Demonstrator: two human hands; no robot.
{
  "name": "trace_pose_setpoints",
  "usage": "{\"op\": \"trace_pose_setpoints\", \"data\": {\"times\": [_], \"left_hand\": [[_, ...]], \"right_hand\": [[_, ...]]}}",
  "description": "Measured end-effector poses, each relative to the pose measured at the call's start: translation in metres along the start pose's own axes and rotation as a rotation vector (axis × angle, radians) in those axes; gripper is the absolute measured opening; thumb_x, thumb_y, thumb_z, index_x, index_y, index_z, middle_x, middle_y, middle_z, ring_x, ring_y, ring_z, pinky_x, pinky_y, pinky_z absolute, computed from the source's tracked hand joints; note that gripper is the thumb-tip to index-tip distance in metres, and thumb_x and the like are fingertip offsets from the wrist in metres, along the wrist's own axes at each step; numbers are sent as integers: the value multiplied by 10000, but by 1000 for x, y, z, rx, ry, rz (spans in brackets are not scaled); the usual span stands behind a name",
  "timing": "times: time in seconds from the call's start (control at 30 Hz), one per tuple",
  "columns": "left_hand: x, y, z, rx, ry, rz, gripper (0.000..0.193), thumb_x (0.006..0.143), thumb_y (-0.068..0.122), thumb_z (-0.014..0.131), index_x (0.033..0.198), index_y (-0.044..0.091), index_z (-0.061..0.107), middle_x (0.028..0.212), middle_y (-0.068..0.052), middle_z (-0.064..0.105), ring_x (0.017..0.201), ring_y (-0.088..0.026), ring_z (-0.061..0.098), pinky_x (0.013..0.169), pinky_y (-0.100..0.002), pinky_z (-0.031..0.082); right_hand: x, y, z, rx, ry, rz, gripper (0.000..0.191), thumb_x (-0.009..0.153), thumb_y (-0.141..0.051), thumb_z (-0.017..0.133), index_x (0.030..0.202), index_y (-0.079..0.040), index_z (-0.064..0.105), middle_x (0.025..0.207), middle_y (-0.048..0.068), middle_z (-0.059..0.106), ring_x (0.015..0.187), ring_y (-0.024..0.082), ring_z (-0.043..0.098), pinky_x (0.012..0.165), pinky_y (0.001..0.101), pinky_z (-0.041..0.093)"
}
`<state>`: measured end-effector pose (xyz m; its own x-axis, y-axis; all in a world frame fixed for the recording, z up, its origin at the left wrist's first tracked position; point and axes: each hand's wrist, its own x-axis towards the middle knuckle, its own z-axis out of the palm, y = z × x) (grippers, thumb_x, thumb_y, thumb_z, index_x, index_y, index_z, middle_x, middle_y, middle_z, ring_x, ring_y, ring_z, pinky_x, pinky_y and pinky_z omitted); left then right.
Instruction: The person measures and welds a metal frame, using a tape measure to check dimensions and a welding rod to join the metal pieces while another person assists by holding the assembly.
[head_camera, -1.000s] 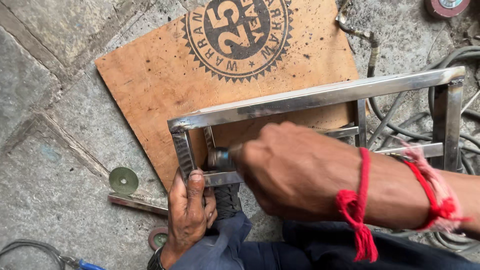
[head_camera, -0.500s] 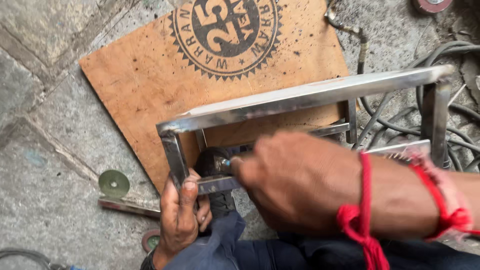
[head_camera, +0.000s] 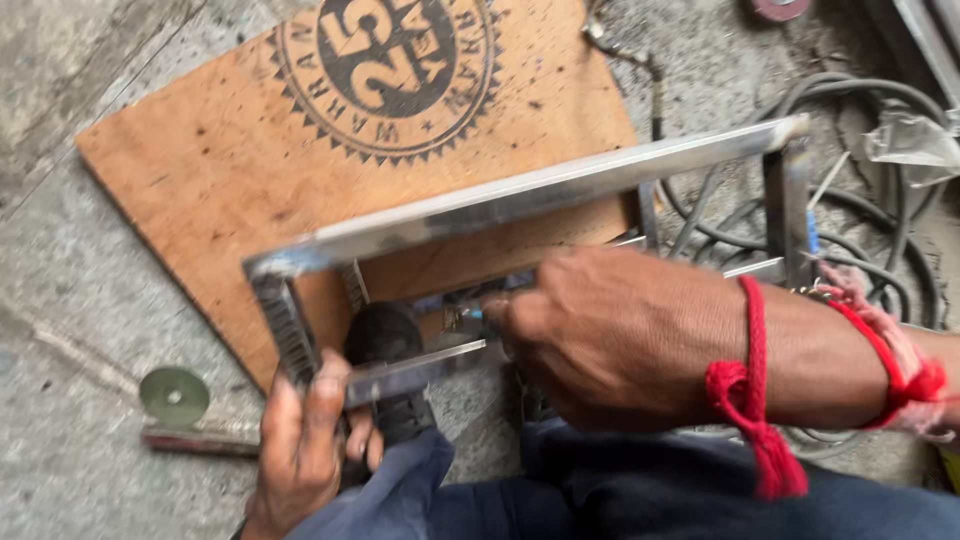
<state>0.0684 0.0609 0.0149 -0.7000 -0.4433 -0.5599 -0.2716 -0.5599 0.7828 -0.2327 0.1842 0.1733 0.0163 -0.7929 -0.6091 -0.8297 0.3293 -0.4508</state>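
A shiny rectangular steel frame (head_camera: 520, 200) of welded bars lies over a plywood board (head_camera: 220, 160) on the stone floor. My left hand (head_camera: 300, 450) grips the frame's near-left corner and its lower bar. My right hand (head_camera: 610, 335), with red thread tied around the wrist, is closed around a small tool whose tip sits against the lower bar near the frame's middle; the tool is mostly hidden. A dark rounded object (head_camera: 385, 335) sits inside the frame between my hands.
A round grinding disc (head_camera: 174, 397) lies on the floor at the left beside a thin metal strip (head_camera: 200, 440). Dark cables (head_camera: 880, 220) coil at the right behind the frame. My blue trouser legs (head_camera: 620, 495) fill the bottom edge.
The frame and both hands have shifted right and downward in view as the camera moved. My right hand has slid a little to the right along the lower bar.
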Motion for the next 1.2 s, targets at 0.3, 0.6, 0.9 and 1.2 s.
{"op": "trace_pose_setpoints", "data": {"times": [0.3, 0.6, 0.9, 1.2], "left_hand": [[57, 38, -6, 598, 194, 93, 362, 1021, 366, 572, 1162, 33, 556, 934, -121, 617, 801, -219, 615, 657, -400, 545], [98, 86, 251, 1158, -1008, -270, 596, 933, 599, 637, 1122, 34, 657, 977, -190, 717, 921, -343, 723, 815, -469, 577], [108, 32, 255, 1226, -984, 72, 657, 962, 543, 521, 689, -38, 658, 690, -260, 649, 677, -448, 669, 649, -538, 524], [99, 57, 270, 1284, -996, -54, 671, 969, 558, 494, 691, -40, 619, 624, -273, 626, 649, -439, 671, 634, -543, 511]], "right_hand": [[-64, 64, -44, 28, -226, 348, 232, 1034, -258, 468, 1025, -85, 624, 637, 73, 660, 554, 226, 682, 535, 386, 548], [-98, 116, -44, -70, -146, 389, 230, 958, -269, 585, 1096, -96, 649, 762, 169, 705, 760, 359, 706, 739, 510, 544], [-107, 117, -20, 23, -100, 383, 298, 883, -261, 616, 1117, -76, 609, 792, 205, 713, 814, 393, 720, 742, 519, 567], [-126, 132, -20, 193, -115, 480, 257, 973, -255, 557, 1164, -113, 654, 809, 157, 761, 746, 302, 773, 699, 446, 604]]}}
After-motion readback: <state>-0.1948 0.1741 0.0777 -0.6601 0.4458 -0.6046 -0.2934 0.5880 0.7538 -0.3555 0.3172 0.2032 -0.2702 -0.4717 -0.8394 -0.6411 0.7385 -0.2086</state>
